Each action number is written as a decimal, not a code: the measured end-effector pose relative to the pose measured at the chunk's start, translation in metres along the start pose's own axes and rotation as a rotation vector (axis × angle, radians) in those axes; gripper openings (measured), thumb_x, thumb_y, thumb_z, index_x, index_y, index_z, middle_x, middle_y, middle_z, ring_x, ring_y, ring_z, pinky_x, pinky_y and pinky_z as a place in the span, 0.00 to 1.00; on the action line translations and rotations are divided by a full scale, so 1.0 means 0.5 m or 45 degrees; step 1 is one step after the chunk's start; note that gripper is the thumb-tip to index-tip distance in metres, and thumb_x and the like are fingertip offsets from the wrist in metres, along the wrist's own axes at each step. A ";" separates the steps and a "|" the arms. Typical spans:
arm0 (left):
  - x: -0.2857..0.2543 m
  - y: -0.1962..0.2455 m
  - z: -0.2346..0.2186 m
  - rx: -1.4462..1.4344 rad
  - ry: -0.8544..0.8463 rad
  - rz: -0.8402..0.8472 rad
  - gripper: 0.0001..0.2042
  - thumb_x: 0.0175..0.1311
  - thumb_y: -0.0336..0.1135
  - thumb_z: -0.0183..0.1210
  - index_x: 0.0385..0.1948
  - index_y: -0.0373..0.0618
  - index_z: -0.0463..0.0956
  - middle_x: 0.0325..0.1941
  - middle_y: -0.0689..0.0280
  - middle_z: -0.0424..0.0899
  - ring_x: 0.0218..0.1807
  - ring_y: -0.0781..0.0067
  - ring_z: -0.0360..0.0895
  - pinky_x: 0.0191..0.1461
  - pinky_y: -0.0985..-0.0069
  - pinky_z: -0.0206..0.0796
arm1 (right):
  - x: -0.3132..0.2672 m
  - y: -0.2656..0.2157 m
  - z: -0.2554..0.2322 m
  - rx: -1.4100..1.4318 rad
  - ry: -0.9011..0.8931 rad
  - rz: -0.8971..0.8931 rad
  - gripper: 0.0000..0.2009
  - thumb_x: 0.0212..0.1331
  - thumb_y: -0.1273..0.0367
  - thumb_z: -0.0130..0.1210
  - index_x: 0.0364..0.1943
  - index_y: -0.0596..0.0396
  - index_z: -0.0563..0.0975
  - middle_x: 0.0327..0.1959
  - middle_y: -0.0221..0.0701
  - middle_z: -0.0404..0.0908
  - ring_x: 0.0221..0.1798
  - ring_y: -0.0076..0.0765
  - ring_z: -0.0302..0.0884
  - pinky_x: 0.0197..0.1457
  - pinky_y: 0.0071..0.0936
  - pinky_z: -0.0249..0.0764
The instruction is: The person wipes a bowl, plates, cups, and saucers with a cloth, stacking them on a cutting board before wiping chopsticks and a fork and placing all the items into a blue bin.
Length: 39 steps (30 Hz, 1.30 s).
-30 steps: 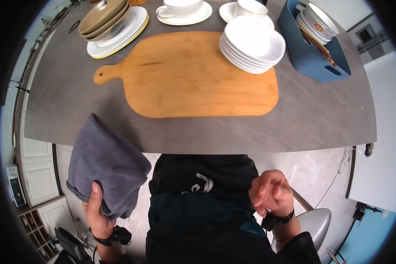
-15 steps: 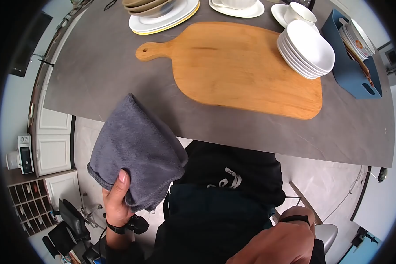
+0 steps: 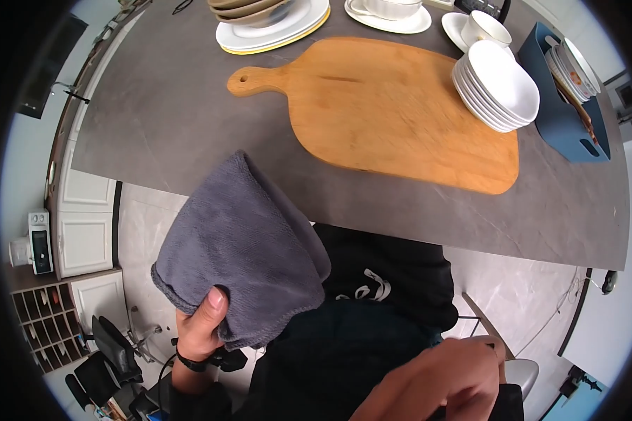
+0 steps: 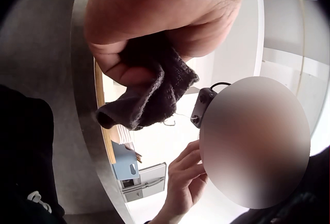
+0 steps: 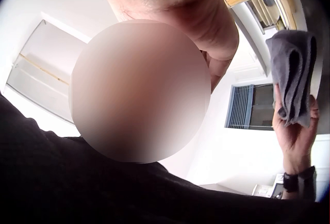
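Observation:
A folded dark grey cloth (image 3: 242, 245) hangs in front of the table's near edge, gripped at its lower corner by my left hand (image 3: 202, 326), with the thumb pressed over its face. From the left wrist view, my fingers bunch the cloth (image 4: 154, 90) from below. The right wrist view shows its stacked folds (image 5: 294, 74) upright above the left hand (image 5: 295, 136). My right hand (image 3: 442, 375) is raised close to the head camera, its fingers loosely bent and no object showing in it. In the left wrist view this right hand (image 4: 183, 183) is beside the blurred face area.
On the grey table (image 3: 168, 119) lies a wooden cutting board (image 3: 393, 112) with stacked white bowls (image 3: 502, 84) at its right end. Behind stand plates (image 3: 274, 31) under brown bowls (image 3: 253, 10), and cups on saucers (image 3: 484, 31). A blue basket (image 3: 558, 126) holds more dishes.
My right hand has risen from beside my lap toward the head camera. The head view has turned, shifting the table rightward. The cloth stays in my left hand, slightly farther right.

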<state>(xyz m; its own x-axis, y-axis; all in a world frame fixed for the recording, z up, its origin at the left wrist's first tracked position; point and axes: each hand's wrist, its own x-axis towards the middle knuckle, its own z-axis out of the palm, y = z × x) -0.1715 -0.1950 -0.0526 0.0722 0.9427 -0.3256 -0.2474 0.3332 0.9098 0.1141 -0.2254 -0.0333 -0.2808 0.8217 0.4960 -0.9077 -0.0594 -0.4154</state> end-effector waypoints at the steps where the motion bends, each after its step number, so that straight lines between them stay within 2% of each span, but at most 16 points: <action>1: 0.002 -0.002 0.005 0.028 -0.017 0.014 0.32 0.69 0.39 0.64 0.69 0.32 0.64 0.65 0.51 0.78 0.63 0.55 0.78 0.68 0.59 0.70 | -0.009 -0.037 0.000 -0.021 0.096 0.207 0.15 0.67 0.80 0.57 0.55 0.77 0.75 0.56 0.60 0.80 0.61 0.58 0.82 0.63 0.44 0.80; 4: 0.006 -0.001 0.011 0.061 -0.035 0.022 0.31 0.69 0.40 0.62 0.68 0.30 0.66 0.64 0.50 0.79 0.61 0.54 0.80 0.68 0.60 0.70 | -0.058 -0.107 -0.025 -0.209 0.475 0.536 0.14 0.71 0.77 0.56 0.54 0.76 0.76 0.54 0.56 0.83 0.60 0.51 0.84 0.61 0.39 0.82; 6: 0.004 -0.011 0.005 0.089 0.011 0.067 0.31 0.69 0.40 0.61 0.68 0.30 0.65 0.64 0.50 0.78 0.62 0.56 0.79 0.68 0.60 0.69 | -0.117 -0.140 -0.066 -0.563 0.821 0.756 0.12 0.72 0.72 0.56 0.50 0.70 0.79 0.42 0.46 0.87 0.43 0.36 0.89 0.45 0.26 0.85; 8: 0.001 -0.012 -0.003 0.081 0.041 0.052 0.31 0.70 0.40 0.61 0.69 0.30 0.65 0.64 0.51 0.78 0.62 0.56 0.79 0.69 0.61 0.68 | -0.213 -0.160 -0.159 -0.903 0.994 0.858 0.12 0.75 0.66 0.54 0.47 0.65 0.80 0.30 0.36 0.86 0.29 0.25 0.84 0.34 0.20 0.79; 10: 0.001 -0.017 -0.012 0.062 0.040 0.020 0.31 0.70 0.40 0.61 0.69 0.31 0.64 0.64 0.51 0.78 0.62 0.57 0.78 0.70 0.62 0.67 | -0.320 -0.167 -0.251 -1.068 1.342 0.910 0.16 0.77 0.60 0.52 0.47 0.61 0.81 0.26 0.32 0.83 0.24 0.21 0.78 0.29 0.17 0.73; 12: 0.005 -0.027 -0.022 0.049 0.080 0.068 0.31 0.71 0.42 0.60 0.69 0.31 0.64 0.64 0.52 0.78 0.63 0.57 0.78 0.71 0.62 0.65 | -0.483 -0.177 -0.353 -1.418 1.499 0.972 0.17 0.77 0.57 0.52 0.47 0.60 0.81 0.26 0.31 0.83 0.23 0.22 0.77 0.30 0.18 0.75; 14: 0.011 -0.032 -0.021 0.030 0.066 0.034 0.32 0.71 0.43 0.60 0.70 0.31 0.64 0.65 0.53 0.77 0.63 0.57 0.77 0.72 0.62 0.64 | -0.714 -0.163 -0.472 -1.547 1.804 1.447 0.18 0.75 0.56 0.54 0.48 0.60 0.81 0.27 0.32 0.83 0.26 0.28 0.80 0.32 0.25 0.77; 15: 0.013 -0.036 -0.023 0.040 0.085 0.076 0.32 0.71 0.44 0.60 0.70 0.31 0.64 0.65 0.52 0.77 0.63 0.57 0.77 0.72 0.62 0.65 | -0.872 -0.147 -0.508 -2.077 1.212 1.730 0.18 0.73 0.56 0.56 0.47 0.60 0.81 0.28 0.33 0.84 0.29 0.33 0.81 0.35 0.31 0.79; 16: 0.014 -0.040 -0.028 0.050 0.109 0.117 0.32 0.72 0.45 0.60 0.69 0.31 0.64 0.64 0.52 0.78 0.63 0.57 0.77 0.71 0.62 0.65 | -1.020 -0.132 -0.541 -2.658 0.590 1.831 0.18 0.71 0.56 0.58 0.46 0.59 0.82 0.29 0.35 0.85 0.33 0.38 0.83 0.38 0.37 0.81; 17: 0.010 -0.045 -0.038 0.065 0.161 0.086 0.32 0.72 0.46 0.60 0.69 0.30 0.64 0.63 0.51 0.78 0.62 0.57 0.79 0.70 0.61 0.67 | -1.075 -0.113 -0.516 -2.422 0.535 2.128 0.18 0.71 0.56 0.58 0.47 0.59 0.82 0.30 0.35 0.85 0.33 0.38 0.83 0.38 0.37 0.81; 19: 0.008 -0.040 -0.041 0.044 0.137 0.046 0.32 0.72 0.46 0.60 0.69 0.29 0.64 0.63 0.50 0.78 0.61 0.56 0.79 0.69 0.61 0.68 | -1.101 -0.074 -0.456 -1.857 0.818 2.483 0.18 0.70 0.56 0.58 0.47 0.59 0.82 0.31 0.35 0.85 0.34 0.38 0.83 0.39 0.37 0.81; 22: 0.010 -0.037 -0.033 0.052 0.147 0.054 0.33 0.71 0.46 0.61 0.68 0.28 0.64 0.63 0.48 0.78 0.60 0.56 0.80 0.67 0.61 0.70 | -1.083 -0.022 -0.445 -1.630 1.087 2.460 0.18 0.70 0.56 0.58 0.48 0.58 0.82 0.32 0.35 0.85 0.35 0.38 0.83 0.40 0.37 0.80; 26: 0.020 -0.048 -0.018 0.096 0.255 0.072 0.33 0.70 0.46 0.62 0.68 0.29 0.64 0.64 0.49 0.78 0.62 0.55 0.79 0.70 0.60 0.68 | -1.047 -0.004 -0.471 -1.643 1.210 2.334 0.18 0.70 0.56 0.59 0.49 0.58 0.82 0.34 0.35 0.85 0.37 0.38 0.83 0.41 0.37 0.80; 28: 0.023 -0.033 0.003 -0.059 0.081 -0.105 0.34 0.67 0.38 0.66 0.71 0.33 0.62 0.67 0.53 0.75 0.66 0.57 0.76 0.70 0.59 0.67 | -1.052 -0.005 -0.478 -1.627 1.263 2.305 0.18 0.69 0.56 0.59 0.49 0.57 0.82 0.34 0.35 0.85 0.38 0.38 0.83 0.42 0.37 0.80; 30: 0.028 -0.025 0.021 -0.102 0.001 -0.115 0.30 0.69 0.34 0.64 0.70 0.35 0.64 0.67 0.54 0.76 0.66 0.58 0.76 0.70 0.60 0.67 | -1.049 -0.006 -0.486 -1.599 1.299 2.288 0.18 0.69 0.56 0.59 0.49 0.57 0.82 0.35 0.35 0.85 0.38 0.38 0.83 0.43 0.37 0.80; 39: 0.044 -0.030 0.039 -0.093 -0.211 -0.013 0.22 0.75 0.32 0.60 0.67 0.37 0.70 0.63 0.59 0.80 0.63 0.66 0.78 0.66 0.68 0.70 | -1.038 -0.034 -0.497 -1.537 1.372 2.262 0.19 0.68 0.56 0.59 0.51 0.56 0.82 0.39 0.35 0.85 0.42 0.37 0.83 0.46 0.37 0.80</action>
<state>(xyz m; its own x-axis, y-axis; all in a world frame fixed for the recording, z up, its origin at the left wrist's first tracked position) -0.1474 -0.1792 -0.0684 0.2321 0.9309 -0.2820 -0.3154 0.3463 0.8835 0.3524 -0.5098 -0.4731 0.2839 0.2840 -0.9158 0.5292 -0.8429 -0.0973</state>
